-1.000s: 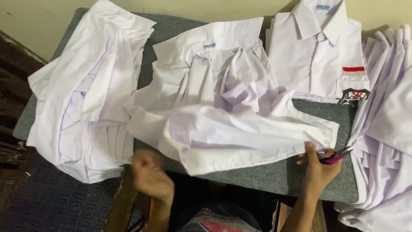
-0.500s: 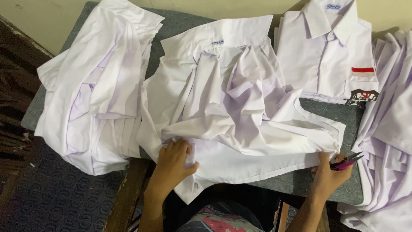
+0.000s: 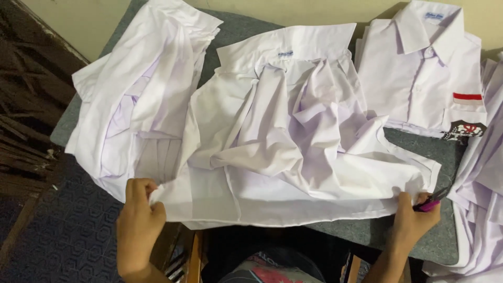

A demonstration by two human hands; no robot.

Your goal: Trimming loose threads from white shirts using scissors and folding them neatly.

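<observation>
Soft, even indoor light, white cloth bright but not glaring, dim left edge, slight blur

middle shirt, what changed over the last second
The left hand moved out to the left and took hold of the middle shirt at its lower left corner, drawing the hem out flat. The right hand kept the right corner and the pink scissors. Side shirts unchanged.

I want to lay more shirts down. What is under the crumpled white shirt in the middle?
Under the crumpled white shirt lies a grey padded table top, bare beside it. Whatever else lies beneath is covered.
</observation>
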